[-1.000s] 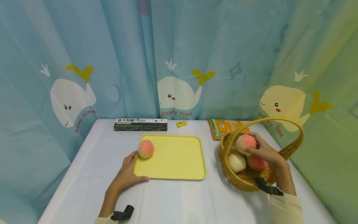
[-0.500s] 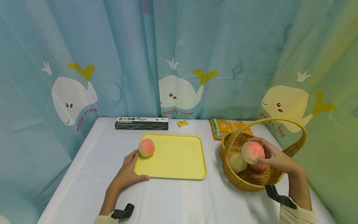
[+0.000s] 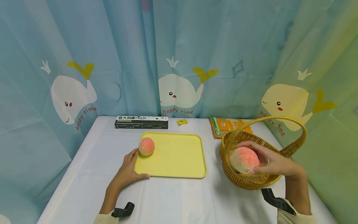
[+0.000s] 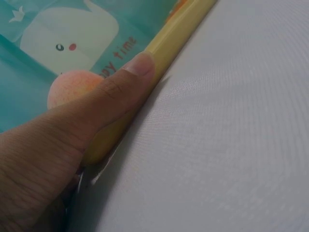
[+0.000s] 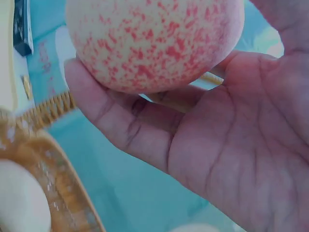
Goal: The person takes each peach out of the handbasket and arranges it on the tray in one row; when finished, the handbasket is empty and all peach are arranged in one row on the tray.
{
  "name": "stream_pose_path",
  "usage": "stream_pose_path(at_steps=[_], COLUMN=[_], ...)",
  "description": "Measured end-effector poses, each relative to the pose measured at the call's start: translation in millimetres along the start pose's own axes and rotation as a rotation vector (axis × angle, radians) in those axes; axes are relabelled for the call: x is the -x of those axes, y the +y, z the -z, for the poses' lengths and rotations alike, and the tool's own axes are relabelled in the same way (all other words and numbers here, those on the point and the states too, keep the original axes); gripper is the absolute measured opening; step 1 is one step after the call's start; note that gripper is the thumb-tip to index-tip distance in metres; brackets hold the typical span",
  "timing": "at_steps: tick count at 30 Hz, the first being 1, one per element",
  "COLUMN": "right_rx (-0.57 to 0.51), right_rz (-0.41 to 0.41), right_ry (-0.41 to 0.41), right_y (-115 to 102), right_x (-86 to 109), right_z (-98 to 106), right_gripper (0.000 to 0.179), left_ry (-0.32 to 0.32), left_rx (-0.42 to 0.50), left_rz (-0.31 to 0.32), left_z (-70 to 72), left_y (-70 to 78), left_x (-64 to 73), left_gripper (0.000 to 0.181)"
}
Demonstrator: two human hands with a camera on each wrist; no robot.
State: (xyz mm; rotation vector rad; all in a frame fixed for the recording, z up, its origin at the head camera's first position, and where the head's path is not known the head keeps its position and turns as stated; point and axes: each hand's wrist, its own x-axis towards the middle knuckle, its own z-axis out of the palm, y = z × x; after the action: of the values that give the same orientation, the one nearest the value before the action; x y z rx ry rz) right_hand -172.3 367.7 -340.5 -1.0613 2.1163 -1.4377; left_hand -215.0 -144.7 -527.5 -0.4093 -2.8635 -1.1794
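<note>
My left hand (image 3: pixel 128 171) grips the near left corner of a yellow tray (image 3: pixel 176 158), thumb along the front edge and fingers at the left side. On the tray's left edge, beside those fingertips, sits a pink-speckled peach (image 3: pixel 146 146). My right hand (image 3: pixel 275 161) holds another peach (image 3: pixel 244 160) over a wicker basket (image 3: pixel 246 184) with a tall arched handle. Its fingers curl under that peach in the right wrist view. A pale round fruit (image 5: pixel 21 195) shows inside the basket there; in the head view the held peach and hand cover the basket's contents.
Along the table's back edge lie a pasta box (image 3: pixel 141 122), a small yellow packet (image 3: pixel 182 122) and an orange bag (image 3: pixel 226 126) partly behind the basket. White cloth (image 3: pixel 179 202) covers the table. A blue curtain with whales (image 3: pixel 179 90) hangs behind it.
The right hand has raised the peach out of the basket toward the camera, then shifted it slightly left over the basket's middle. The left hand, tray and other peach stay in place.
</note>
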Motion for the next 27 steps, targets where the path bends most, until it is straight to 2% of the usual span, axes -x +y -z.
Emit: stream_pose_path(at_steps=[5, 10, 12, 18, 27], right_rx=[0.043, 0.137, 0.135, 0.027, 0.061], right_rz=[-0.002, 0.021, 0.020, -0.027, -0.031], right_ry=[-0.025, -0.016, -0.014, -0.014, 0.036], right_y=[-7, -7, -5, 5, 27], right_x=[-18.0, -38.4, -45.6, -68.1, -109.1], right_z=[-15, -25, -29, -41, -58], right_gripper=[0.069, 0.069, 0.069, 0.073, 0.072], left_ry=[-0.001, -0.001, -0.004, -0.009, -0.005], left_rx=[0.005, 0.006, 0.006, 0.009, 0.009], left_rz=[0.000, 0.004, 0.009, 0.012, 0.019], left_z=[-0.2, -0.1, -0.1, -0.7, -0.9], left_y=[0.1, 0.2, 0.6, 0.4, -1.0], left_x=[-0.1, -0.6, -0.5, -0.7, -1.5], left_gripper=[0.129, 0.129, 0.129, 0.130, 0.130])
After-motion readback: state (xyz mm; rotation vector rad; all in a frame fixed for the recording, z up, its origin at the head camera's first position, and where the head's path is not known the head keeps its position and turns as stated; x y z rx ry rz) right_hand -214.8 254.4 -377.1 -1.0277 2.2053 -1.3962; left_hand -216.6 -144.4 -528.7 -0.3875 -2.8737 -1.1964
